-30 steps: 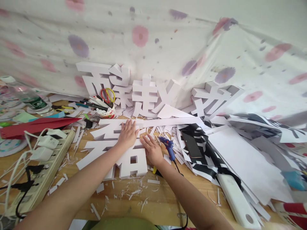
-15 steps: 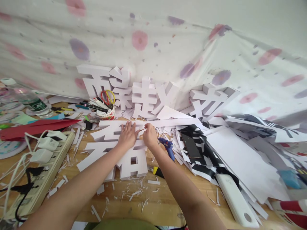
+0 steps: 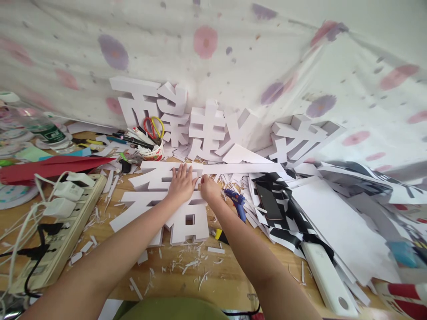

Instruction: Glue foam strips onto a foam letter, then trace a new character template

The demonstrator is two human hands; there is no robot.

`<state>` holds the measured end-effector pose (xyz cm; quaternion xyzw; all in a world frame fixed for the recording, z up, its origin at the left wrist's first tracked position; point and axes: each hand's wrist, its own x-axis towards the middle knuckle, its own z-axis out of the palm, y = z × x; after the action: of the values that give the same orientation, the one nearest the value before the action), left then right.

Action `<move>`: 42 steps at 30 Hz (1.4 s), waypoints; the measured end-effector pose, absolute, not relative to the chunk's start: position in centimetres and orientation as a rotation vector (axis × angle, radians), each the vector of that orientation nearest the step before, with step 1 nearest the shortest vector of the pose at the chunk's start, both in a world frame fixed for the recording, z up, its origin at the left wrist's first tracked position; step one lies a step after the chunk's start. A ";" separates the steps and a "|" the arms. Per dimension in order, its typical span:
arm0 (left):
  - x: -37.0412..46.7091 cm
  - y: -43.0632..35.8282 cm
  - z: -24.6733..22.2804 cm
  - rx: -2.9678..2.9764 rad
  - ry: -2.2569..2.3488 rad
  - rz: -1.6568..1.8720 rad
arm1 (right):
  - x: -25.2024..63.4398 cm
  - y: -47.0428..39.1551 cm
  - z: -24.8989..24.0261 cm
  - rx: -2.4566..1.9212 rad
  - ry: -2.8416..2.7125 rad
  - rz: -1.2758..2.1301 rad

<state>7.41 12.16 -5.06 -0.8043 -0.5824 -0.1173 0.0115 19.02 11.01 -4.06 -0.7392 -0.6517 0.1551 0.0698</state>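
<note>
Directly under left fingers (image 3: pixel 183 172), white character (image 3: pixel 180 221)

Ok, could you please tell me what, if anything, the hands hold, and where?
Left hand rests on the upper part of the white letter; right hand: cannot tell.

So the wall's covered by a loose, wrinkly white sheet (image 3: pixel 160 49) with pink and purple flowers, and a patch of plain pale wall (image 3: pixel 393 26) shows at the upper right. Below is a light wooden tabletop (image 3: pixel 230 275) with visible grain. Lighting's soft, kinda grayish, brighter toward the right; can't really make out the floor.
</note>
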 end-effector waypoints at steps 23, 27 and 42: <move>7.2 12.2 -5.6 -2.511 -1.789 -0.497 | 18.2 10.2 -3.9 -2.176 -2.005 0.263; 7.2 12.5 -5.8 -2.539 -1.806 -0.867 | 18.3 9.9 -4.1 -2.159 -2.011 0.236; 0.7 1.7 -1.6 -2.930 -1.725 -0.787 | 21.6 3.3 -2.9 -1.724 -1.830 0.375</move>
<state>0.66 1.69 -1.58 -0.8268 -0.4868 -0.2222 -0.1731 21.57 3.31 -2.88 -0.6478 -0.6879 0.1411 0.2952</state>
